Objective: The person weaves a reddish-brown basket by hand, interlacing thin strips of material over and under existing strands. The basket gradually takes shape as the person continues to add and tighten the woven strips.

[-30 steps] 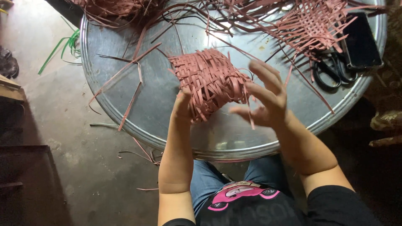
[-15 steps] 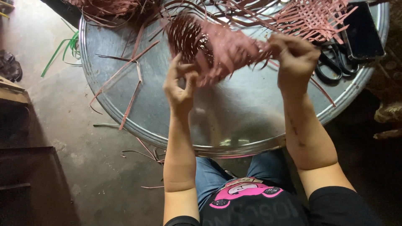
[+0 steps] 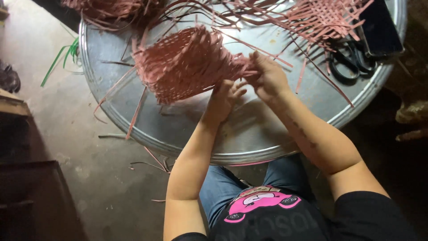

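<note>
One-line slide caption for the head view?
Both hands, left and right, grip a half-woven pink strip basket over a round metal tray.

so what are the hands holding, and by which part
Both hands, left hand and right hand, grip the half-woven pink basket at its right-hand edge, by the loose strip ends there.

Woven basket (image 3: 185, 64): flat pink strips, plastic-looking, matt with a faint sheen, interlaced into a ribbed, open-textured surface; gripped at its loose ends by the bare left hand (image 3: 224, 96) and right hand (image 3: 267, 78). Round tray table (image 3: 249, 134): sheet metal, silver-grey, smooth and dully reflective, with a rolled rim and scattered scuffs. Also: scissors (image 3: 352, 60) with glossy black handles; a flat dark slab (image 3: 379, 27), smooth and glossy; floor (image 3: 80, 147) of rough, matt concrete.
</note>
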